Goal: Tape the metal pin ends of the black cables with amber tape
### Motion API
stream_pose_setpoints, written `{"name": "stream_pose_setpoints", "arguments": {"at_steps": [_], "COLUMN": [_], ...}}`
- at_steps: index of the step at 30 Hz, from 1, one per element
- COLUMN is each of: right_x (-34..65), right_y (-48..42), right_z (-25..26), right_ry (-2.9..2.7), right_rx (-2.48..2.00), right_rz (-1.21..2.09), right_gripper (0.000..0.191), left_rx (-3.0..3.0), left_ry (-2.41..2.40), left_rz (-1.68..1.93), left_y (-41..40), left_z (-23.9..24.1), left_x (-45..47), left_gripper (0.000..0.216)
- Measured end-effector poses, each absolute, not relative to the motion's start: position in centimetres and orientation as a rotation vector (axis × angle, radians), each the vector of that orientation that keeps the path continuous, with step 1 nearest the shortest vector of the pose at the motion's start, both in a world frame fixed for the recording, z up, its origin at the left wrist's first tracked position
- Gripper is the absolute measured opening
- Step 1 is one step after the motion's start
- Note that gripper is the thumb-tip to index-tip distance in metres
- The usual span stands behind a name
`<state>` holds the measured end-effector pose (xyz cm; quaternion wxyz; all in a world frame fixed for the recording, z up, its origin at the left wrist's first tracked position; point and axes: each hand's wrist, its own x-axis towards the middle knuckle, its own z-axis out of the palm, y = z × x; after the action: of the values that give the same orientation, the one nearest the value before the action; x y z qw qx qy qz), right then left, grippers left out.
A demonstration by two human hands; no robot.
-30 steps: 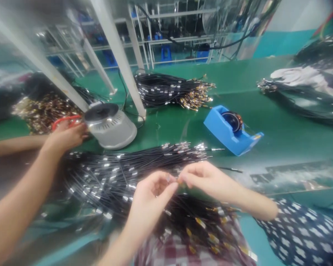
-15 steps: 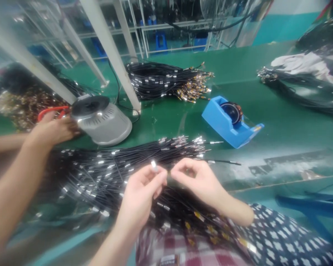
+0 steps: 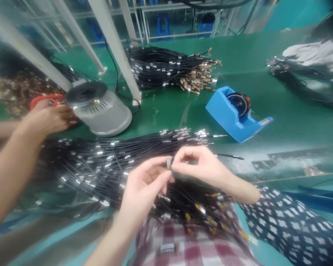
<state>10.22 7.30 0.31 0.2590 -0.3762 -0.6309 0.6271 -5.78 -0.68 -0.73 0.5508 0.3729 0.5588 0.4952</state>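
Observation:
Over the cable bundle, my left hand pinches a small silver cable connector between thumb and fingers. A bit of yellow shows at the connector's lower end. My right hand is closed in a pinch right beside it, thumb and forefinger meeting at the connector's edge. Whether those right fingertips grip the connector or the yellow bit is hidden. Black cables with silver ends lie behind and left of my hands. More cables with yellow-wrapped ends rest across my lap, below my hands.
A blue tape dispenser stands to the right. Behind lies a bundle of black cables, near a white post. A grey machine is at left, beside a co-worker's hand and red-handled tool. White cloth lies far right.
My hands have come together at the connector, which now sits between the fingertips of both; before, it stuck up from my left hand alone. The view has tilted down slightly.

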Motion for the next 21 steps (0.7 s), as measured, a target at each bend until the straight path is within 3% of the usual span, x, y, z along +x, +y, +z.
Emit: {"name": "stream_pose_setpoints", "arguments": {"at_steps": [14, 21], "right_x": [9.81, 9.81], "right_y": [7.34, 6.8], "right_z": [0.67, 0.6], "right_ry": [-1.718, -1.761], "right_rx": [-1.052, -1.062], "right_rz": [1.668, 1.544], "right_gripper": [0.011, 0.009], "left_rx": [0.886, 0.909], "left_ry": [1.317, 1.318], "left_rz": [1.188, 1.239], "left_y": [-0.71, -0.35], "left_z": [-0.76, -0.52], "left_x": [-5.72, -5.25], "left_gripper": [0.027, 0.012]}}
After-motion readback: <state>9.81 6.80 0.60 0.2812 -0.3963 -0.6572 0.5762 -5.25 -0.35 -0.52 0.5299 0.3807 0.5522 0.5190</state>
